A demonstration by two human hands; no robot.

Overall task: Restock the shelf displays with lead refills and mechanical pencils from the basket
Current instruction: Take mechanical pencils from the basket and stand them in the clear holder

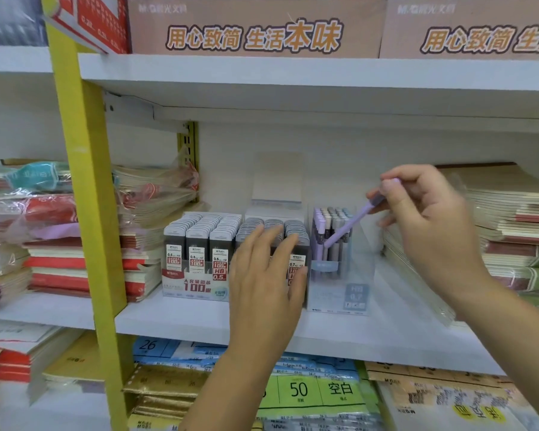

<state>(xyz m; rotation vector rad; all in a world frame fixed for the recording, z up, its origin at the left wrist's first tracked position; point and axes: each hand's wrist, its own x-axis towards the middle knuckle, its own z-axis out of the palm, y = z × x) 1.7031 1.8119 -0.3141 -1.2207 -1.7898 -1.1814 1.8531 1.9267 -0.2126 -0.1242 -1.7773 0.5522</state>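
Stacked notebooks (59,269) lie at the far left of the shelf (199,318), past the yellow post.

Next comes the first refill box (196,259), marked 0.5, with its rows full. The second refill box (293,228) touches its right side.

The left hand (265,275) lies flat over the front of the second refill box. Its fingers are straight and grip nothing. Judgement: it steadies the boxes and has no part in the placing.

The clear pencil box (339,293) stands just beside that hand, on its right. It holds upright pencils toward its left and back. Its front right part looks unfilled.

The purple pencil (352,220) is the item in hand. The fingers of the right hand (430,219) pinch it at its upper end. Its long axis slants from upper right at the fingers to lower left, and the lower end is already among the pencils in the pencil box.

The right hand sits above and to the right of the pencil box, and it is the only hand on the pencil. Judgement: the pencil has to be tipped upright and lowered to seat it.

The basket is not in view.
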